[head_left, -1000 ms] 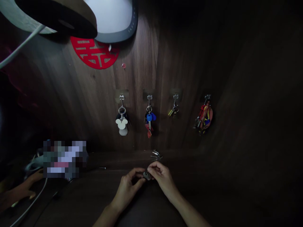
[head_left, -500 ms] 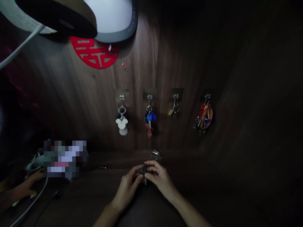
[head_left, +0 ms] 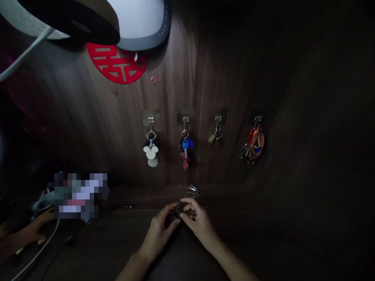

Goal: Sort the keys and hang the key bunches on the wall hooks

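Observation:
Low in the middle, my left hand [head_left: 159,230] and my right hand [head_left: 200,222] meet over a small dark object [head_left: 177,211]. Thumb and fingers of both are closed on it, and its kind is too dim to make out. Just beyond my fingertips lie several loose silver keys [head_left: 193,191]. Above them, bunches of keys hang from hooks: one with a white mouse-ear charm [head_left: 150,152], one with blue-headed keys [head_left: 185,144], a small bunch with a yellow-green piece [head_left: 216,136], and one with a red and yellow strap [head_left: 254,144].
Another person's hand [head_left: 36,230] rests at the left beside a blurred-out patch [head_left: 80,197] and a white cable [head_left: 43,249]. A lamp-like white panel [head_left: 139,19] and a red paper-cut ornament [head_left: 117,66] are at the upper left. A small metal piece [head_left: 127,207] lies left of my hands.
The pale, thin piece that stuck out below the dark object between my fingers no longer shows. My fingers have shifted slightly; the hanging keys stay put.

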The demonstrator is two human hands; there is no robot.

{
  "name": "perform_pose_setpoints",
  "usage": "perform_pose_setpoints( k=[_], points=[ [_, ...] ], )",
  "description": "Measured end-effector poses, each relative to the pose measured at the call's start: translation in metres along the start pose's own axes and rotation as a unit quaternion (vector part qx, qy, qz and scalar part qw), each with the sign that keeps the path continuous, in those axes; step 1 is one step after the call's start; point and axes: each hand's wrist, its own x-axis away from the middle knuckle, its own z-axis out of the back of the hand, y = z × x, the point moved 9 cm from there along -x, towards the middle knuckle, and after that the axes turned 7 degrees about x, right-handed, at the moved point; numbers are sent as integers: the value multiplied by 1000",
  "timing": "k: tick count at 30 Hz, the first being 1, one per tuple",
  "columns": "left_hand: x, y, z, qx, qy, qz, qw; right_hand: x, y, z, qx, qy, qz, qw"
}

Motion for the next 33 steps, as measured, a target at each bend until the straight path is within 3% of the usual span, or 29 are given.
perform_pose_setpoints(
  k=[5, 12, 20, 27, 33],
  points=[
    [1, -9, 1, -10, 10, 11, 1000, 1, -3, 4, -2, 9, 2, 1000],
    [2, -9, -1, -2, 7, 2, 1000, 5, -2, -9, -39, -29, 1, 999],
    [2, -8, 0, 12, 14, 22, 1000, 1, 4, 0, -15, 1, -17, 1000],
    [3, -10, 4, 21, 31, 48, 998, -1, -16, 27, 97, 91, 73, 988],
    [0, -5, -2, 124, -3, 71, 990, 2, -23, 16, 126, 49, 112, 984]
  ],
)
